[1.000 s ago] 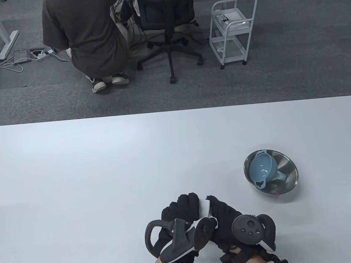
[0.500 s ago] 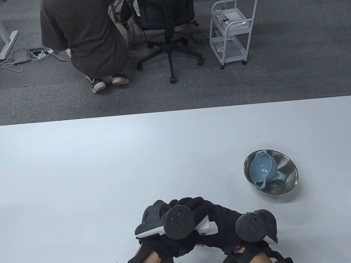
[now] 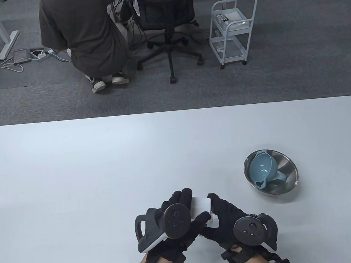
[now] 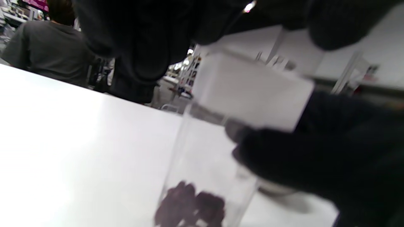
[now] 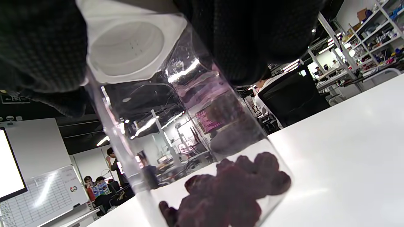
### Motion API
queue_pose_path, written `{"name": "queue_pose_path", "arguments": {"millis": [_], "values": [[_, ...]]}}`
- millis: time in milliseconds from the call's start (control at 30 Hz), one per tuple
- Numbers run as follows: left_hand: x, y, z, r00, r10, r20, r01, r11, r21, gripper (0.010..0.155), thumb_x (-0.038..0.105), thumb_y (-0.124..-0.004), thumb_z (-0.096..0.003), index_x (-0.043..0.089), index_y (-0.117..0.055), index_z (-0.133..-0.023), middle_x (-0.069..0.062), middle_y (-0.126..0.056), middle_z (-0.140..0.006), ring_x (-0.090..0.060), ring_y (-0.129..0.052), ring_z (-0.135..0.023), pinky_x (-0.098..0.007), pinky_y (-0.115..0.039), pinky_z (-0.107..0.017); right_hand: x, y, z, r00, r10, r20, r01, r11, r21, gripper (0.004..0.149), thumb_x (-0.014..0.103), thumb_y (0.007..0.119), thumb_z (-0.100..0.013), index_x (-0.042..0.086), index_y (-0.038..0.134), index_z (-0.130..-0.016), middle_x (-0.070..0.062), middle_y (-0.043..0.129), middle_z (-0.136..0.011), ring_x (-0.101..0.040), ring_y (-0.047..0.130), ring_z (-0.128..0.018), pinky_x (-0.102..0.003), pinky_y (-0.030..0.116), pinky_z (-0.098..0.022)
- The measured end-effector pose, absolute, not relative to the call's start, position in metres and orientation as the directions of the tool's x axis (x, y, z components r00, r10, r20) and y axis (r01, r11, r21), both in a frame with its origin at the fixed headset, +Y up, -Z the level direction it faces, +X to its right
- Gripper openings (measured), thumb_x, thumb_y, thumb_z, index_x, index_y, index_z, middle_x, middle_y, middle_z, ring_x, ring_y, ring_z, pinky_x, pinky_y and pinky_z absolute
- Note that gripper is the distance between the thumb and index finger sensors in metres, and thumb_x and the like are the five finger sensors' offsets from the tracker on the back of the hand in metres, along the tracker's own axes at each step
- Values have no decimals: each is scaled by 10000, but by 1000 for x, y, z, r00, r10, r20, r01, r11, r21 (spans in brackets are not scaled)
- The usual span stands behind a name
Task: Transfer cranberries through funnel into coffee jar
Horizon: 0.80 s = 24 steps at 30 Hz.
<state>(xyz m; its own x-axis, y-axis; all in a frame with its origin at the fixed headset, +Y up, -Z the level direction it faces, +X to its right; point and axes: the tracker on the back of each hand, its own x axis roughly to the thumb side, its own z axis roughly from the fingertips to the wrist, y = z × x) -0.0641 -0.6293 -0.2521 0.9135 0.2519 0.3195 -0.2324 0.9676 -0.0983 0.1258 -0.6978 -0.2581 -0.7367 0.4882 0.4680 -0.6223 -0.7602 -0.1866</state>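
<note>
A clear coffee jar (image 5: 189, 126) with a white lid (image 3: 200, 204) stands near the table's front edge, between my two hands. Dark red cranberries (image 5: 227, 192) lie at its bottom, also seen in the left wrist view (image 4: 189, 206). My left hand (image 3: 190, 208) grips the lid (image 4: 252, 91) from the left, fingers over its top. My right hand (image 3: 214, 211) grips the jar from the right. A blue funnel (image 3: 261, 168) lies tilted in a steel bowl (image 3: 287, 161) to the right of the hands.
The white table (image 3: 104, 162) stretches wide to the left and back. Beyond its far edge are a crouching person (image 3: 84, 32), an office chair (image 3: 165, 18) and a white trolley (image 3: 234, 28) on the carpet.
My left hand covered the lid half a second ago. It has since turned and drawn back left, so the white lid shows again. My right hand has stayed on the jar.
</note>
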Motion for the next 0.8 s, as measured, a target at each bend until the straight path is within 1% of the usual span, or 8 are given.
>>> {"name": "queue_pose_path", "arguments": {"millis": [67, 167, 233, 300, 400, 467, 700, 800], "values": [[-54, -633, -251, 935, 177, 308, -165, 984, -62, 956, 776, -627, -474, 101, -527, -1143, -234, -684, -1115, -421, -902, -853, -515, -749, -633, 121, -697, -256, -742, 462, 486, -605, -774, -188, 974, 622, 969, -334, -35, 608, -956, -193, 856, -876, -346, 977, -672, -437, 827, -492], [-42, -635, -249, 929, 122, 350, -124, 992, -17, 894, 723, -691, -498, 91, -573, -1119, -241, -691, -1095, -442, -900, -820, -524, -740, -637, 120, -698, -256, -738, 448, 505, -598, -781, -181, 977, 626, 970, -330, -43, 616, -948, -197, 862, -859, -351, 980, -655, -448, 829, -487], [-40, -636, -252, 889, 158, 430, -151, 987, -51, 869, 672, -718, -502, 72, -569, -1113, -260, -665, -1100, -462, -883, -825, -540, -728, -646, 125, -699, -258, -710, 469, 525, -627, -760, -169, 978, 629, 996, -300, -34, 648, -931, -189, 883, -833, -350, 987, -632, -462, 829, -479], [-43, -636, -254, 862, 225, 454, -211, 974, -81, 860, 650, -745, -492, 70, -582, -1105, -265, -665, -1100, -476, -881, -826, -551, -727, -649, 127, -697, -257, -702, 455, 548, -630, -755, -179, 968, 635, 1000, -293, -31, 675, -915, -191, 903, -812, -346, 998, -609, -466, 834, -469], [-47, -634, -256, 834, 253, 491, -241, 967, -89, 848, 626, -777, -482, 71, -602, -1098, -271, -678, -1092, -488, -888, -822, -560, -732, -648, 127, -695, -257, -690, 453, 565, -639, -747, -181, 953, 644, 1005, -284, -18, 700, -898, -186, 921, -791, -340, 1003, -589, -469, 835, -461], [-48, -633, -254, 820, 224, 528, -218, 973, -74, 837, 607, -795, -474, 74, -616, -1093, -272, -687, -1089, -492, -896, -822, -562, -739, -648, 125, -696, -258, -684, 447, 576, -639, -749, -178, 939, 650, 1005, -278, -5, 716, -885, -181, 930, -780, -332, 1007, -578, -468, 837, -455], [-53, -636, -253, 806, 239, 542, -219, 970, -103, 831, 606, -800, -466, 98, -615, -1097, -257, -686, -1096, -484, -897, -836, -559, -740, -658, 121, -696, -256, -688, 432, 583, -616, -772, -156, 939, 666, 996, -275, 1, 723, -880, -178, 933, -768, -322, 1005, -563, -461, 835, -452], [-58, -640, -251, 794, 228, 563, -221, 972, -83, 834, 657, -732, -487, 131, -579, -1117, -233, -671, -1106, -442, -887, -855, -545, -730, -673, 122, -696, -256, -692, 421, 586, -599, -788, -141, 942, 679, 968, -292, 9, 701, -898, -170, 915, -790, -315, 994, -584, -459, 828, -464]]}}
